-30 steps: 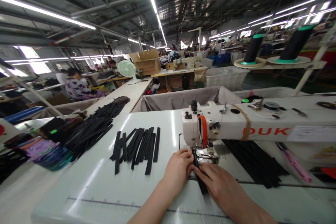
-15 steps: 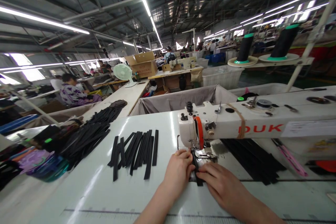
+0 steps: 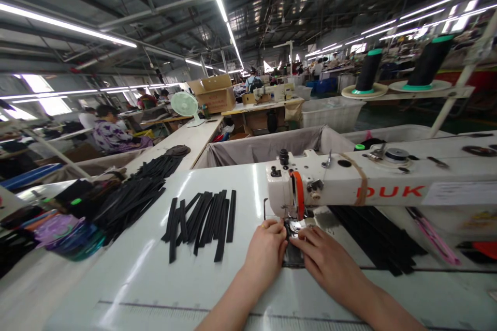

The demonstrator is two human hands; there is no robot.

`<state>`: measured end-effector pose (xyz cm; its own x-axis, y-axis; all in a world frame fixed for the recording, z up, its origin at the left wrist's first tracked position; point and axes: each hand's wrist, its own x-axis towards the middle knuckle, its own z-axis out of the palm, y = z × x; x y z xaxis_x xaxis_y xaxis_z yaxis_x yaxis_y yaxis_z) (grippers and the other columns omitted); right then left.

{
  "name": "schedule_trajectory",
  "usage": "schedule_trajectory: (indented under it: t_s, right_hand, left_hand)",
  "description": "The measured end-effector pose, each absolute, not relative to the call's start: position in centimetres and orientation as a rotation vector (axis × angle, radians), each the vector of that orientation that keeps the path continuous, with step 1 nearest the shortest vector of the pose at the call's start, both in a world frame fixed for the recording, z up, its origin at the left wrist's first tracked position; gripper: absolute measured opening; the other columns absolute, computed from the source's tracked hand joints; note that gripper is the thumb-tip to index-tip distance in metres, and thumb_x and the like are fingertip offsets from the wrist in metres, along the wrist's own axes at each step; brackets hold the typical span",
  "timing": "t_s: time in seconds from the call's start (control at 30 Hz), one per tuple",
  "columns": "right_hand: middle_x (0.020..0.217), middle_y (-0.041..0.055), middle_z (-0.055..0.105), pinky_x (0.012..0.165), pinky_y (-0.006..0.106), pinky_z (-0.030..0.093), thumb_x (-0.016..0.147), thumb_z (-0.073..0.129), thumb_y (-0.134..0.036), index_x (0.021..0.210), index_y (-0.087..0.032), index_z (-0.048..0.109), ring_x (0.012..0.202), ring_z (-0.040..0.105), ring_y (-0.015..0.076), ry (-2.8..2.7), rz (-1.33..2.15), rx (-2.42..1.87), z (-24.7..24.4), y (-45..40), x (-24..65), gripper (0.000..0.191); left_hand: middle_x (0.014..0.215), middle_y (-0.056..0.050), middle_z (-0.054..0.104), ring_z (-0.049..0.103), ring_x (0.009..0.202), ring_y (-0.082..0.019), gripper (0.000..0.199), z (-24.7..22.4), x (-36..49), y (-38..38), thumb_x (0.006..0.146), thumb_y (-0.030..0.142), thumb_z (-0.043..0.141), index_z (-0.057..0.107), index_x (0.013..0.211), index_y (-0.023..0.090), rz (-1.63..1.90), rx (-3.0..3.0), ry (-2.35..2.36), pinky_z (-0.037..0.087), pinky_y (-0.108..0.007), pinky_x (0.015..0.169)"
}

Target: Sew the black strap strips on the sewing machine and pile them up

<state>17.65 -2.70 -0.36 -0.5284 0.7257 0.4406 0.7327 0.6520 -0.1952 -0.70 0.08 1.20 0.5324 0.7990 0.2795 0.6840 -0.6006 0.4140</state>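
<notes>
At the presser foot of the white sewing machine, a black strip lies on the bed, held between the narrowly closed fingers of the left hand and right hand. Loose black strips lie leftward on the white table.

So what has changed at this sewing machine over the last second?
The right hand has slid forward toward the presser foot, and the black strip under both hands now lies flatter and ends nearer them. Neither hand has let go of it. The left hand barely moved; the loose black strips and the sewing machine stayed as they were.
</notes>
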Motion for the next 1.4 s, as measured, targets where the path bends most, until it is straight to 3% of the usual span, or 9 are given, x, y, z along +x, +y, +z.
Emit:
schedule_trajectory:
  t_s: [0.37,0.87,1.13,1.4]
  right_hand:
    - [0.097,0.0072,0.059,0.077,0.043,0.051,0.082,0.051,-0.004,0.121,-0.019,0.056,0.089,0.055,0.0246,-2.393,-0.093,-1.200,-1.0,-2.4,17.4,0.043]
    - [0.099,0.0068,0.059,0.079,0.041,0.050,0.086,0.046,-0.006,0.123,-0.021,0.055,0.088,0.055,0.0227,-2.348,-0.072,-1.152,-1.3,-2.6,17.7,0.042]
    - [0.099,0.0070,0.058,0.081,0.043,0.049,0.084,0.049,-0.004,0.122,-0.019,0.055,0.090,0.054,0.0239,-2.344,-0.029,-1.192,-1.1,-2.6,17.6,0.041]
    - [0.097,0.0053,0.058,0.084,0.039,0.048,0.084,0.050,-0.004,0.115,-0.021,0.057,0.092,0.055,0.0218,-2.341,0.022,-1.225,-0.3,-3.2,17.5,0.036]
  left_hand:
    - [0.115,-0.011,0.066,0.056,0.105,-0.025,0.026,0.4,-0.4,-0.1,0.088,0.009,0.046,0.069,0.098,0.014,0.686,2.571,1.293,0.050,-0.040,0.096]
    - [0.099,-0.010,0.066,0.056,0.096,-0.025,0.027,0.8,0.2,0.0,0.091,0.009,0.040,0.065,0.098,0.015,0.593,2.640,1.326,0.050,-0.041,0.088]
    - [0.096,-0.010,0.067,0.057,0.092,-0.025,0.023,0.6,0.3,0.6,0.089,0.010,0.044,0.067,0.087,0.014,0.512,2.668,1.349,0.049,-0.038,0.086]
    - [0.101,-0.007,0.067,0.056,0.103,-0.026,0.022,1.0,-0.3,0.6,0.082,0.006,0.050,0.067,0.088,0.018,0.618,2.588,1.408,0.045,-0.045,0.093]
